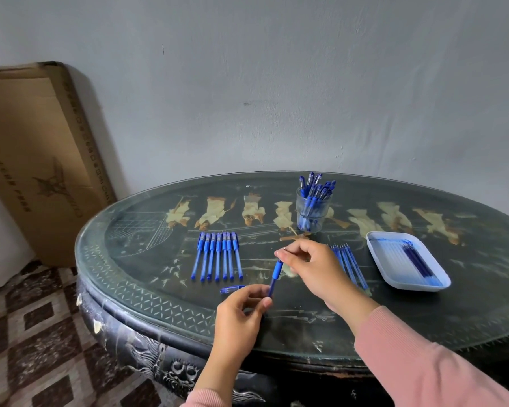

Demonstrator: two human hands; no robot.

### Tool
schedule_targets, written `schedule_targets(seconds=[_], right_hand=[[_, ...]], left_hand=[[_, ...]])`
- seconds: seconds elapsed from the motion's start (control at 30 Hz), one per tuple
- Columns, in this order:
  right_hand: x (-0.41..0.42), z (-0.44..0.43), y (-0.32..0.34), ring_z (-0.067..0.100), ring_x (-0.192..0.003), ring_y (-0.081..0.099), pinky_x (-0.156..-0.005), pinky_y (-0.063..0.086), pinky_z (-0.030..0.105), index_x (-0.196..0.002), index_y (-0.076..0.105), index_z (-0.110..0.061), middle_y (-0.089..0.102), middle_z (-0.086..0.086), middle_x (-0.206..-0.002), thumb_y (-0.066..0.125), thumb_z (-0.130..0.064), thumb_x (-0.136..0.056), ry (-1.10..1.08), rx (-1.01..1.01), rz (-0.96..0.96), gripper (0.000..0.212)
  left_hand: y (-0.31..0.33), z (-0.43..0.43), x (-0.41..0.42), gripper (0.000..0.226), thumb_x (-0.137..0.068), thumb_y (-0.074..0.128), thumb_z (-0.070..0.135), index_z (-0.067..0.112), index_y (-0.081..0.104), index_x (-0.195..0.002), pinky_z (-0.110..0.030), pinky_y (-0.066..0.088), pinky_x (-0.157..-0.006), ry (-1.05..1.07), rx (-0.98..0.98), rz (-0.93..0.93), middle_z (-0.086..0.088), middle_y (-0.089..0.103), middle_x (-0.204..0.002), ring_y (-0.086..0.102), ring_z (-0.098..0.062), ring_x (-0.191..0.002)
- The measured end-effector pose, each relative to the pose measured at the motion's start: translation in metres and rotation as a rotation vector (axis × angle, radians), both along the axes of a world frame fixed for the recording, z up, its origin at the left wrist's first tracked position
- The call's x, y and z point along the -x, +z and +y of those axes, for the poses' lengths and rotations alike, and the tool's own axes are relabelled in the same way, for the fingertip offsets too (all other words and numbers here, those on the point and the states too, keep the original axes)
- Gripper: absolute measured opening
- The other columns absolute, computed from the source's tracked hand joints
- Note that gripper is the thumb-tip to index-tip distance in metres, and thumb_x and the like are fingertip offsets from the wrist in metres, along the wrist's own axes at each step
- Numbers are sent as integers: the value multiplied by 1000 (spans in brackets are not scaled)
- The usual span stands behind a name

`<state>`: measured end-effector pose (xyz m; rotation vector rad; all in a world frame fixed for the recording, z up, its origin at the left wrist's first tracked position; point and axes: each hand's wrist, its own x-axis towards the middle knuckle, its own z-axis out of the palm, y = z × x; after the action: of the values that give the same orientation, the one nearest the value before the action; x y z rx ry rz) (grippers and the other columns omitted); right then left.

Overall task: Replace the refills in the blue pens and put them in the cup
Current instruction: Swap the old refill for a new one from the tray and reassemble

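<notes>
My left hand (pixel 241 312) pinches the lower end of a blue pen barrel (pixel 275 277) held tilted above the table. My right hand (pixel 309 268) pinches the pen's upper tip end with fingertips. A loose blue pen cap (pixel 232 289) lies on the table just left of my left hand. Several capped blue pens (pixel 217 255) lie in a neat row at centre left. Several blue refills (pixel 353 265) lie in a row behind my right hand, partly hidden by it. A clear cup (pixel 310 211) at the back holds several blue pens.
A pale plastic tray (pixel 376 245) with several dark blue refills sits at the right. The oval dark table (pixel 147 292) has a glass top and a carved edge. A large cardboard box (pixel 39 160) leans against the wall at left. Patterned floor tiles lie below.
</notes>
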<state>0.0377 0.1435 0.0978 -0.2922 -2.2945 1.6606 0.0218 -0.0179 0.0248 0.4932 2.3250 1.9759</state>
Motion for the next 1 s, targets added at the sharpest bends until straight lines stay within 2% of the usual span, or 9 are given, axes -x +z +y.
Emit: schedule_targets(seconds=[0.1, 0.27, 0.37, 0.47, 0.6, 0.7, 0.77, 0.87, 1.0], right_hand=[[3, -5, -2, 1, -69, 56, -69, 48, 19, -82, 70, -23, 66, -11, -77, 68, -30, -91, -5, -47, 15, 11], [3, -5, -7, 5, -95, 64, -84, 55, 29, -104, 68, -35, 69, -11, -99, 58, -40, -95, 75, 45, -15, 14], [4, -8, -18, -1, -88, 61, -76, 49, 14, -100, 71, -28, 67, -14, -93, 63, -27, -94, 63, -111, -63, 10], [12, -17, -35, 0, -85, 61, -74, 46, 11, -95, 71, -28, 68, -12, -93, 67, -18, -90, 81, -203, -98, 12], [26, -36, -53, 2, -77, 59, -70, 45, 8, -92, 70, -28, 66, -7, -92, 71, -15, -87, 111, -283, -101, 13], [34, -49, -61, -1, -71, 52, -71, 42, 8, -100, 70, -25, 60, -10, -96, 72, -18, -87, 132, -418, -73, 15], [38, -53, -66, -3, -73, 47, -77, 41, 14, -108, 70, -25, 57, -12, -100, 70, -22, -89, 152, -515, -52, 19], [42, -56, -71, 4, -93, 48, -83, 38, 19, -114, 69, -26, 56, -13, -103, 67, -31, -92, 172, -646, -42, 23], [44, -59, -72, 9, -99, 51, -87, 42, 21, -105, 71, -21, 55, -10, -101, 65, -30, -93, 152, -698, -48, 17]], left_hand=[[0, -1, -1, 24, -84, 72, 1, 24, 73, -92, -28, 57, -78, 17, -17, -4, 9, 74, -87, 70, -9, -80], [7, -11, 1, 21, -86, 69, 1, 21, 72, -93, -16, 51, -68, 142, -144, -21, -1, 75, -83, 69, -9, -74], [5, -34, 13, 19, -85, 72, 7, 24, 72, -94, -25, 55, -74, 272, -185, -45, 3, 76, -85, 71, -15, -80], [7, -59, 30, 19, -86, 71, 10, 27, 71, -94, -34, 56, -79, 385, -179, -75, 4, 76, -87, 72, -17, -85], [11, -76, 47, 23, -88, 70, 13, 35, 68, -88, -30, 53, -74, 481, -112, -66, 3, 76, -86, 70, -14, -80], [9, -78, 50, 28, -88, 70, 12, 39, 66, -85, -28, 51, -75, 467, -36, -73, 6, 75, -85, 70, -12, -82], [9, -78, 49, 28, -88, 70, 12, 39, 65, -85, -27, 51, -77, 457, -17, -67, 9, 74, -86, 70, -10, -84], [10, -80, 49, 26, -90, 69, 13, 39, 65, -87, -24, 50, -77, 446, -18, -54, 11, 74, -88, 69, -7, -86], [9, -80, 49, 26, -90, 68, 14, 40, 64, -87, -19, 48, -73, 438, -12, -38, 11, 74, -88, 69, -4, -85]])
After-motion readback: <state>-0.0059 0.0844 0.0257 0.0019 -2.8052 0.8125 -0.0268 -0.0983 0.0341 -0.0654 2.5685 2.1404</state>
